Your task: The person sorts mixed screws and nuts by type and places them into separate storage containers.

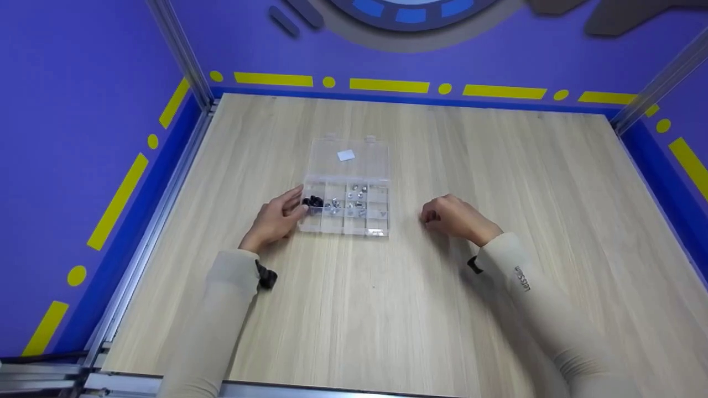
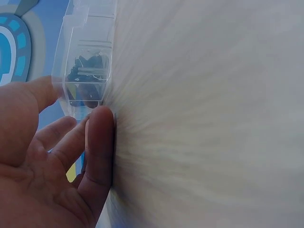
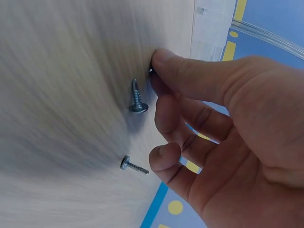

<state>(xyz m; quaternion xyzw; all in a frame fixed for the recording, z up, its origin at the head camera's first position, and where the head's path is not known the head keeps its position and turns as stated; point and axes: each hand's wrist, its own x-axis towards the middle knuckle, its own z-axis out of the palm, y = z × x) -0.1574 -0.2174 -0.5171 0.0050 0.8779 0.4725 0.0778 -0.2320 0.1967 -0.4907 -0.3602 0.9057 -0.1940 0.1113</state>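
Observation:
A clear plastic compartment box [image 1: 344,224] lies on the table with its lid [image 1: 362,165] raised back. Black pieces [image 1: 313,202] fill a left compartment; small shiny metal pieces [image 1: 357,207] sit in several others. My left hand [image 1: 274,218] rests against the box's left side, its fingers loosely extended. To the right of the box, my right hand [image 1: 453,218] is at the tabletop, thumb and forefinger pinching a small shiny metal piece [image 3: 151,70], mostly hidden. Beside those fingers in the right wrist view are one screw [image 3: 137,99] standing on its head and another screw [image 3: 133,166] lying down.
The wooden table [image 1: 343,309] has a metal frame rail [image 1: 133,271] along its left side. Blue-purple panels [image 1: 99,99] with yellow marks rise at the back and both sides. A white label [image 1: 345,155] is on the lid.

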